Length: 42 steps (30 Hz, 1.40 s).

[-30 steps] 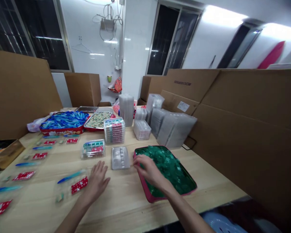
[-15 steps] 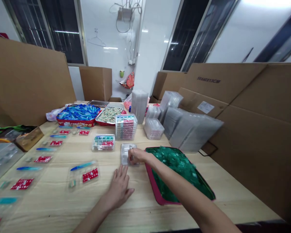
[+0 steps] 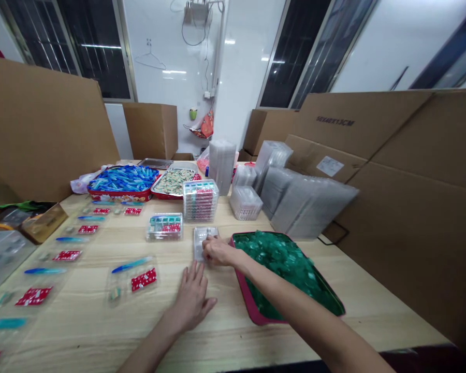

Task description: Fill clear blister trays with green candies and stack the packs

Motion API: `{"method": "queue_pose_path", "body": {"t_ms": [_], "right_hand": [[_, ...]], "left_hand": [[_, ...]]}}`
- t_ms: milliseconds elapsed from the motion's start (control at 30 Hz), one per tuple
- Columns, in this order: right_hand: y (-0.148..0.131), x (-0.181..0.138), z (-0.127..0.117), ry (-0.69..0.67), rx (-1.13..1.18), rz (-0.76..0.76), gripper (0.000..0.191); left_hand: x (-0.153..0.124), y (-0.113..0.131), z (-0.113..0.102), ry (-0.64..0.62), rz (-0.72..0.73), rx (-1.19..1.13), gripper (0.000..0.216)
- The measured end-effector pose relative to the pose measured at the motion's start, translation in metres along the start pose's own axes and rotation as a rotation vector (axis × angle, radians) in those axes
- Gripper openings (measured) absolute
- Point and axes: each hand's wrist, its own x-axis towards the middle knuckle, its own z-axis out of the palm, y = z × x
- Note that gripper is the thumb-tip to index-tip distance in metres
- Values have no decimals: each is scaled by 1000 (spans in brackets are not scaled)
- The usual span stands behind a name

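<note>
1. The right hand [image 3: 216, 250] lay curled on a small clear plastic tray [image 3: 202, 241], its fingers bent down onto the near right part of it; whether they pinched anything could not be told.
2. That clear tray sat on the wooden table [image 3: 233, 331], just left of a red tin tray [image 3: 244, 287] heaped with green wrapped pieces [image 3: 287, 264].
3. The left hand [image 3: 191, 300] rested palm down on the bare table, fingers spread flat and holding nothing, just short of the clear tray.
4. Left of the clear tray stood a filled clear box [image 3: 164, 226] showing teal and red contents, and behind that a stack of filled boxes [image 3: 200, 200].
5. Near the left hand lay a clear packet [image 3: 134, 277] with a blue pen and a red sachet inside; more such packets ran in rows to the left.
6. At the far end sat a tray of blue pens [image 3: 122, 181] and a tray of pale sweets [image 3: 174, 182].
7. Stacks of empty clear trays [image 3: 295, 199] leaned by the cardboard sheets [image 3: 411, 207] on the right.
</note>
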Motion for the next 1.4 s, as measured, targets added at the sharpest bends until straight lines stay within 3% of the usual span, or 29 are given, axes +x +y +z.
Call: {"method": "queue_pose_path", "body": {"t_ms": [167,300,367,467,567,633,733,767,833,900,1000,1133,1233,1400], "right_hand": [[-4,-5,-8,91,-29,-14,11],[-13,-24,-35,217,-52,31,12],[-36,-42,-35,285,-93,23,10],[-89,-68,1,329,-163,-73,13],[-129,-86,51,263,-129,-138,14],[-131,-96,64,255,-8,-138,14],[-92,-110,39,352,193,28,3],[-72,-114,23,379,199,133,9],[-31,-118,-8,394,81,417,18],[2,-119,-30,341,-6,553,30],[24,-121,-37,273,-22,555,38],[15,-136,-21,283,33,503,29],[3,-153,-7,416,215,507,24],[-9,-169,7,689,820,545,19]], "left_hand": [[-4,-1,1,139,20,-3,33],[-17,-6,-16,469,22,-52,8],[-27,-9,-30,658,-14,-95,7],[-41,-12,-43,790,-54,-143,10],[-48,-9,-34,730,-8,-154,15],[-51,-3,-16,674,58,-98,19],[-56,5,16,622,156,61,28],[-57,7,26,609,177,112,30],[-61,8,40,597,213,188,36],[-63,7,46,585,251,231,44],[-67,5,46,565,296,243,49],[-70,6,38,506,289,206,48],[-71,7,34,456,248,152,50],[-64,11,26,449,94,-69,40]]}}
